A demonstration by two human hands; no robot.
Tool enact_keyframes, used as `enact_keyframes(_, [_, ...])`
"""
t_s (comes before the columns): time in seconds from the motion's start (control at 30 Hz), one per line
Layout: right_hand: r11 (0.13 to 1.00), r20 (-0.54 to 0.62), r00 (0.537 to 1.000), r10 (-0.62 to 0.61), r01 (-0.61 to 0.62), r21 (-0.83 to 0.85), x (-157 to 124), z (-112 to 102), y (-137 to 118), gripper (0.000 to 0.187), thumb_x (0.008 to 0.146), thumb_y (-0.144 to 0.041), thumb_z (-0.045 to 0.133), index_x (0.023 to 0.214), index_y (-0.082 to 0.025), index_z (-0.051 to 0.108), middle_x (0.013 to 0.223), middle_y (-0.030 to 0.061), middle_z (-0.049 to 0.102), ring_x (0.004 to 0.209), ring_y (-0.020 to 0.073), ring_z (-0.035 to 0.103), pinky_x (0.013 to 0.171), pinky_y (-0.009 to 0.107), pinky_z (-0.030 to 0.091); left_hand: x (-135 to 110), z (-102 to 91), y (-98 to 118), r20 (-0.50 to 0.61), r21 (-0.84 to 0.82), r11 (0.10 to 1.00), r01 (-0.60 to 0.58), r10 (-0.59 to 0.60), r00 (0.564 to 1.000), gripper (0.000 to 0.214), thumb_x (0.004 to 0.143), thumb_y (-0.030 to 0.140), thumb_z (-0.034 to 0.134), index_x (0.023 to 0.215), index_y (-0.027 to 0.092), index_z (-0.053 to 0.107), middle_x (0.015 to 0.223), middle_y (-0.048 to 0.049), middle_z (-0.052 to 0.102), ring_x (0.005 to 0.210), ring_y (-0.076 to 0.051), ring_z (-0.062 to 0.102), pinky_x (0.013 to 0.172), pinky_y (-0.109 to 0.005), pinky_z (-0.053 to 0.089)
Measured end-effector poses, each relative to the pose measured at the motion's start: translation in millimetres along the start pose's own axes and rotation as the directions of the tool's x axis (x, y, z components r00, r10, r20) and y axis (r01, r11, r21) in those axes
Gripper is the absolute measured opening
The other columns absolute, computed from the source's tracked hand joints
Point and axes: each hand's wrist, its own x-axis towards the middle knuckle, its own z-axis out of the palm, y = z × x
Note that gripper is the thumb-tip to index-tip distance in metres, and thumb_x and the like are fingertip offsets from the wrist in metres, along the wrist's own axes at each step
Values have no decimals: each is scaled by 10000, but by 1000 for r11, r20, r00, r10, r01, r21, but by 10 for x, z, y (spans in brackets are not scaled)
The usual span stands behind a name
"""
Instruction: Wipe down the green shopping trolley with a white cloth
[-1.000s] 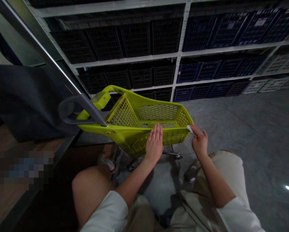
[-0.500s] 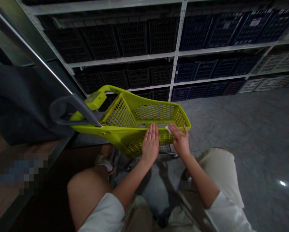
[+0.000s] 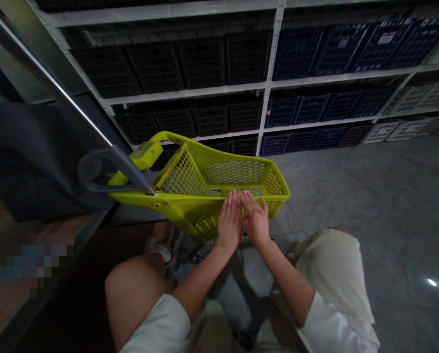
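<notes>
Cart (image 3: 184, 208): standing at the centre of the frame, facing right, below crates (image 3: 205, 61) in the upper half.
Left hand (image 3: 230, 223): lying flat with straight fingers over the near rim (image 3: 193, 197), clasping nothing visible.
Right hand (image 3: 255, 220): having slid leftward from the cart's right end, now laying bent fingers on the rim just beside the left hand.
White scrap: no longer showing clearly (perhaps hiding under the right hand; cannot tell whether gripping it).
Work: shifting to mid-rim, bringing both hands together.
</notes>
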Motion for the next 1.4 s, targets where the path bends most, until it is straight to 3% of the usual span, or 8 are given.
enact_keyframes(0.13, [1000, -10, 1000, -26, 26, -15, -119, -155, 505, 802, 689, 17, 398, 1444, -234, 492, 1489, 53, 543, 1418, 160, 452, 1234, 490, 115, -11, -46, -38, 12, 3, 1000, -21, 21, 1000, 648, 920, 108, 407, 1540, -11, 262, 1644, -200, 234, 1544, -266, 158, 1256, -418, 250])
enact_keyframes(0.3, [940, -210, 916, 341, -338, 52, -258, -243, 1209, 683, 707, -28, 360, 1283, -269, 638, 1353, 57, 661, 1342, 218, 545, 1183, 633, 137, -13, -97, -21, 35, -23, 999, -29, 29, 999, 667, 907, 102, 428, 1539, -24, 255, 1642, -209, 222, 1541, -287, 164, 1253, -443, 256])
enact_keyframes(0.4, [896, -255, 860, 442, -436, 81, -196, -120, 959, 677, 702, -28, 359, 1272, -252, 645, 1343, 77, 664, 1345, 244, 543, 1172, 661, 117, -8, -82, 1, 19, -28, 999, -29, 29, 999, 650, 911, 100, 416, 1531, -29, 270, 1642, -207, 227, 1539, -289, 172, 1253, -440, 257])
enact_keyframes(0.6, [992, -74, 992, 103, -97, 83, -31, 81, -56, 742, 719, 11, 383, 1401, -236, 540, 1456, 58, 575, 1412, 175, 461, 1228, 502, 102, -8, -15, -19, -1, -33, 999, -3, 3, 1000, 651, 909, 100, 401, 1542, 21, 272, 1629, -197, 282, 1542, -255, 160, 1244, -451, 284])
enact_keyframes(0.93, [944, -188, 925, 329, -324, 56, -260, -253, 1208, 672, 710, -35, 364, 1289, -253, 624, 1367, 62, 652, 1368, 214, 518, 1174, 587, 194, -13, -86, -30, 26, -40, 999, -36, 37, 999, 685, 897, 97, 422, 1545, -22, 233, 1646, -208, 212, 1547, -280, 135, 1252, -446, 256])
enact_keyframes(1.03, [901, -256, 868, 425, -433, 27, -198, -165, 981, 685, 694, -25, 369, 1290, -245, 626, 1358, 89, 655, 1358, 245, 526, 1167, 658, 115, -10, -67, -7, 12, -47, 998, -42, 42, 999, 697, 891, 99, 425, 1549, -12, 227, 1647, -202, 215, 1549, -272, 129, 1254, -446, 252])
enact_keyframes(1.23, [994, -50, 993, 111, -110, 16, -32, 46, -38, 760, 727, 2, 389, 1447, -223, 480, 1491, 84, 538, 1440, 190, 421, 1224, 528, 74, -5, -33, -4, 11, -33, 998, -45, 46, 999, 692, 897, 147, 448, 1540, -17, 251, 1636, -213, 249, 1540, -291, 171, 1249, -451, 259])
enact_keyframes(1.4, [1000, 19, 1000, -16, 16, -21, -118, -154, 388, 829, 690, 19, 401, 1471, -254, 449, 1501, 59, 530, 1431, 173, 430, 1227, 528, 15, -3, -61, -36, 3, -51, 998, -44, 45, 999, 694, 901, 139, 434, 1546, -14, 231, 1648, -200, 225, 1548, -272, 147, 1256, -433, 238])
